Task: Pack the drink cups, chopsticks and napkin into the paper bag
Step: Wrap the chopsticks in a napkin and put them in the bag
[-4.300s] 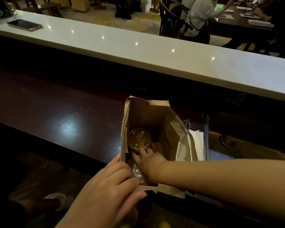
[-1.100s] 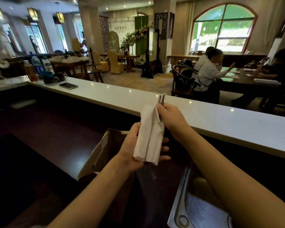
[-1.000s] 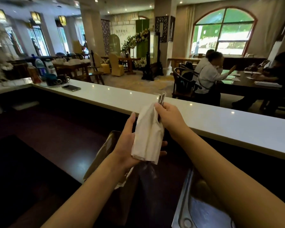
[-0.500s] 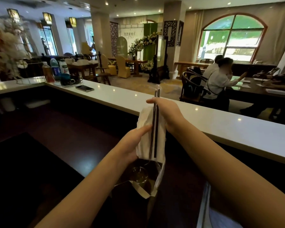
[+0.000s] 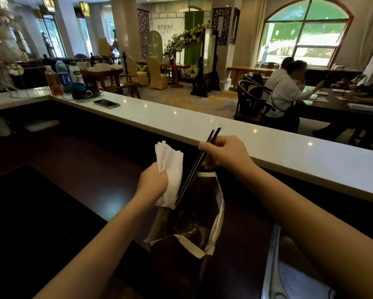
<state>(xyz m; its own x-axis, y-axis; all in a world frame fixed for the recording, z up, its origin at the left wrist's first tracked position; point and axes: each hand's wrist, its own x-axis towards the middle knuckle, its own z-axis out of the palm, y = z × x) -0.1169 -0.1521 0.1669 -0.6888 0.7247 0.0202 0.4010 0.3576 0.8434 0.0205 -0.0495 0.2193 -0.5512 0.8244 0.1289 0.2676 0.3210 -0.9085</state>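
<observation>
Your right hand (image 5: 223, 155) pinches the black chopsticks (image 5: 197, 167) near their upper end, tips slanting down into the open paper bag (image 5: 215, 225). Your left hand (image 5: 153, 182) is fisted around the white napkin (image 5: 170, 169) just above the bag's left rim. A lidded drink cup (image 5: 186, 223) shows dimly inside. Angled like this, the tips may jab the lid or snag the napkin.

White backdrop panel (image 5: 167, 29) at the rear of the hall: a line of dark Chinese characters, too small to read. Bottles (image 5: 67, 77) on the counter (image 5: 289, 152): printed labels, wording illegible.
</observation>
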